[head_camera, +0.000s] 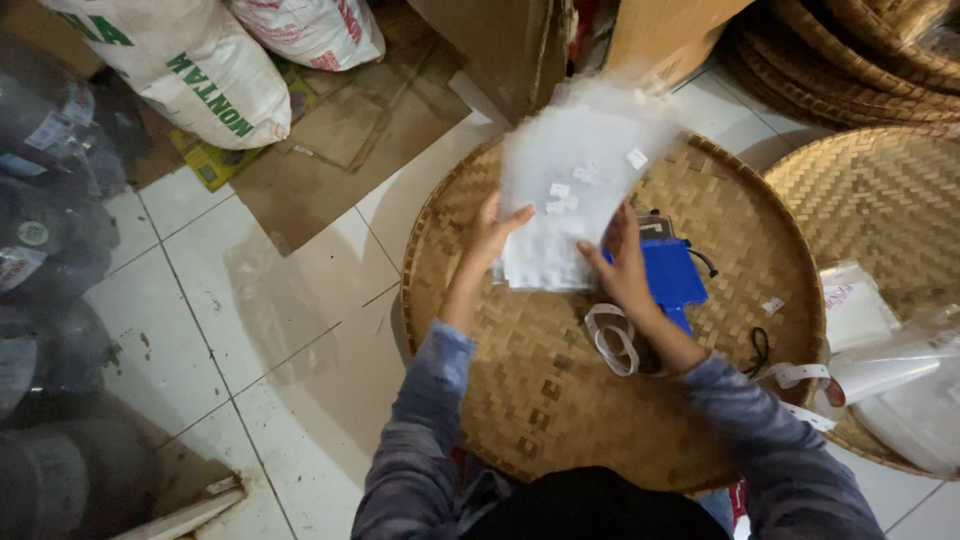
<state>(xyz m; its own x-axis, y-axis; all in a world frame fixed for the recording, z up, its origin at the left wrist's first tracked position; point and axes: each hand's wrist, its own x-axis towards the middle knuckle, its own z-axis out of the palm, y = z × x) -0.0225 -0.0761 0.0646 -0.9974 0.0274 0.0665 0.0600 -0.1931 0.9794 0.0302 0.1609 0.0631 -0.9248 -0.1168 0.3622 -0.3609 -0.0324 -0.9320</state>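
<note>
My left hand and my right hand grip the two lower edges of a stack of clear plastic bags with small white labels. I hold the stack upright over a large round woven bamboo tray. Behind my right hand a blue device with a black cord lies on the tray. Near my right wrist lies a loop of white strip.
A second woven tray lies at the right with plastic bags on it. More trays are stacked at top right. White sacks, flattened cardboard and a cardboard box sit ahead on the white tiled floor.
</note>
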